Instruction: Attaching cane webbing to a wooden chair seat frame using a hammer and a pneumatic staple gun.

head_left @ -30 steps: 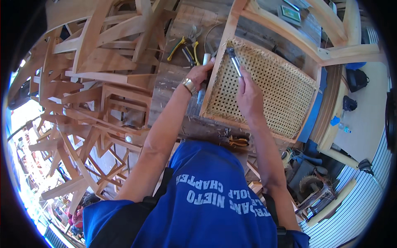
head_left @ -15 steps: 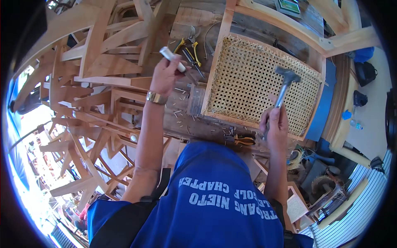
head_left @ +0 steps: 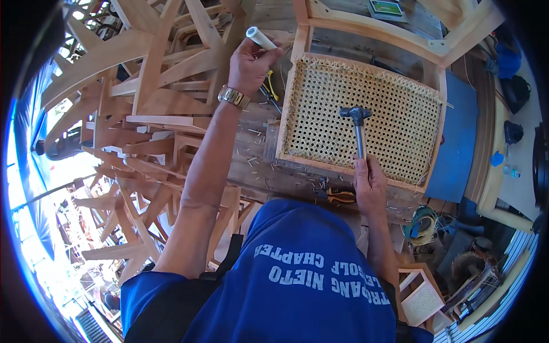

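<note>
A woven cane panel (head_left: pixel 326 91) in a light wooden frame lies before me on the workbench. My right hand (head_left: pixel 370 186) is closed round the handle of a hammer (head_left: pixel 359 128), whose dark head is over the middle of the cane. At the panel's upper left corner, my left hand (head_left: pixel 251 67) is raised and closed round a white-handled chisel-like tool (head_left: pixel 261 38). Its white cylindrical handle sticks out above the fingers; its other end is hidden now. Yellow-handled pliers (head_left: pixel 271 86) show partly beside the left wrist.
Another pair of pliers (head_left: pixel 341 196) lies near the bench's front edge, among scattered short pegs or scraps. Stacked wooden chair frames (head_left: pixel 154 86) crowd the left side. A blue board (head_left: pixel 456 134) is at the panel's right; a coil of cane strands (head_left: pixel 422 226) sits lower right.
My left hand has moved up and right with the white-handled tool, now covering part of the yellow-handled pliers. The hammer has shifted left over the cane, and my right hand has come slightly lower.
</note>
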`<state>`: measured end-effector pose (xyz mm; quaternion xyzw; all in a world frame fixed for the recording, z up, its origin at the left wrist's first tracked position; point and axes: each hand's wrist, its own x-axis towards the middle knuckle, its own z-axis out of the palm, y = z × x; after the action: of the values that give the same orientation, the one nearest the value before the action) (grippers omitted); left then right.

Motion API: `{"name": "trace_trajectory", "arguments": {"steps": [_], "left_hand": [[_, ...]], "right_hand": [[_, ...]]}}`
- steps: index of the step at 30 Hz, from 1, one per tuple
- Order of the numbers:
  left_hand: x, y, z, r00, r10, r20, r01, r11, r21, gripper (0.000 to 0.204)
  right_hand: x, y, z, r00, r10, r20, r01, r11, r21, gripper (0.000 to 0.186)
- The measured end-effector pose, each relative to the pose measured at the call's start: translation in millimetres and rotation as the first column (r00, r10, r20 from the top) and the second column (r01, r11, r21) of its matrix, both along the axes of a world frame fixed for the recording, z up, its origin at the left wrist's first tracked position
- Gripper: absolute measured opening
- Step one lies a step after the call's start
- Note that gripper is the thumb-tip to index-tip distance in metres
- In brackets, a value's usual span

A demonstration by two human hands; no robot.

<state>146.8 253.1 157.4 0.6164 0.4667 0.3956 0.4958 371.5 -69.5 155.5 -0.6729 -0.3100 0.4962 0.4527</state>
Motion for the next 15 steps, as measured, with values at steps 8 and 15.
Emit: {"name": "trace_trajectory", "arguments": {"steps": [8, 15], "left_hand": [[6.6, -3.6, -15.2, 0.995, 0.090, -0.045, -0.089, 0.996, 0.019, 0.029], [21.0, 7.0, -3.6, 0.985, -0.016, -0.171, 0.036, 0.992, 0.120, 0.026]], "right_hand": [[8.6, 4.9, -8.7, 0.996, 0.054, 0.067, -0.051, 0.998, -0.044, 0.031], [-4.5, 26.0, -9.1, 0.998, 0.055, 0.002, -0.055, 0.998, 0.022, 0.029]]}}
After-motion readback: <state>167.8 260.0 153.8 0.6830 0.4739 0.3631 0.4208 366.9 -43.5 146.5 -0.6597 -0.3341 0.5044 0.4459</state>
